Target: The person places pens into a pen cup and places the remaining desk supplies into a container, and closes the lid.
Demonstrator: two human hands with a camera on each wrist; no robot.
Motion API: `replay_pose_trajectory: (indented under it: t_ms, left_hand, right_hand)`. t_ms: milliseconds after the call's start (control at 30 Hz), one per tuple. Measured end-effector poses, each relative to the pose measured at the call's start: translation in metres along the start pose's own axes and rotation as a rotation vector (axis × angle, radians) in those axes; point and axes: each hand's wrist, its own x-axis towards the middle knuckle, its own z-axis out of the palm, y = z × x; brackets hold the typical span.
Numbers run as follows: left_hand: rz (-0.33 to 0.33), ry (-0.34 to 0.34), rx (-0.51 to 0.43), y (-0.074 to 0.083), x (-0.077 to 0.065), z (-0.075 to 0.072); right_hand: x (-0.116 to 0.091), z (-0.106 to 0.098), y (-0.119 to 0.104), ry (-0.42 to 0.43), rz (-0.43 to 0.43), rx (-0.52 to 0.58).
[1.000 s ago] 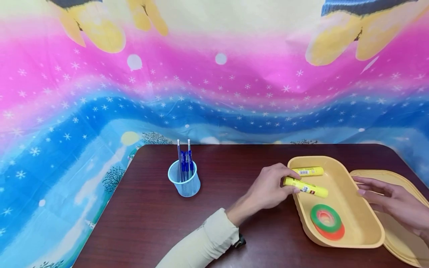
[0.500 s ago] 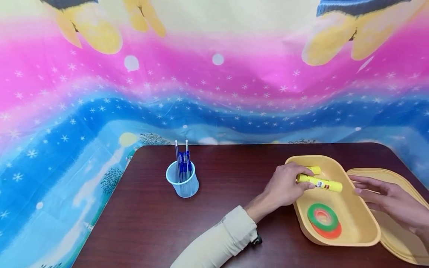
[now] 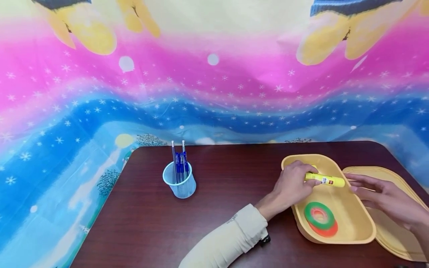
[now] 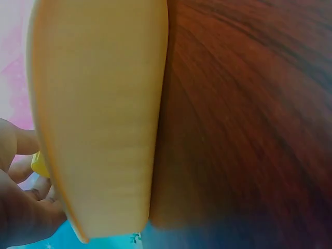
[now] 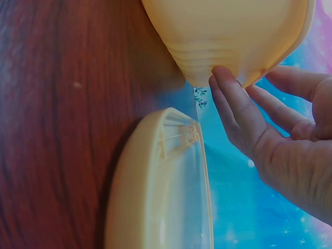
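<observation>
My left hand point(image 3: 295, 186) pinches a yellow glue stick point(image 3: 331, 181) between thumb and fingers, over the yellow-tan plastic box point(image 3: 360, 219). The glue stick lies nearly level and points right. Behind that hand, a second glue stick point(image 3: 314, 167) in the box is mostly hidden. A green tape roll point(image 3: 310, 217) lies partly over a red-orange one point(image 3: 326, 231) on the box floor. My right hand point(image 3: 385, 193) is at the box's right side with its fingers extended; in the right wrist view its fingertips point(image 5: 223, 75) are against the box wall.
The box's lid point(image 3: 399, 230) lies on the table just right of the box, under my right hand. A pale blue mesh cup point(image 3: 184, 188) with several pens and pencils stands at the left. Behind the dark wood table point(image 3: 221, 167) hangs a printed cloth point(image 3: 214, 100).
My left hand has carried the glue stick rightward, farther over the box, covering more of the second one. My right hand stays at the box's side. The head view has shifted slightly.
</observation>
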Motion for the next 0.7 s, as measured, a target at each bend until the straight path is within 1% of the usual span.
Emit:
replay_pose_trajectory:
  t_ms: [200,433,600,700]
  left_hand:
    - [0.021,0.011,0.060,0.0005,0.0028,0.0046]
    - [0.051,0.012,0.124,0.0001,0.0030,0.0080]
    - [0.053,-0.020,0.164,0.0010,0.0011,0.0101]
    - [0.050,-0.045,0.210,0.0021,0.0003,0.0110]
  right_hand:
    - [0.0001,0.0001,-0.0014,-0.003,-0.014,0.013]
    - [-0.0004,-0.0003,-0.0013,-0.003,-0.004,0.023]
    - [-0.0012,-0.0003,0.0005,-0.006,-0.016,0.035]
    - [-0.0018,-0.0003,0.0013,-0.006,-0.023,0.033]
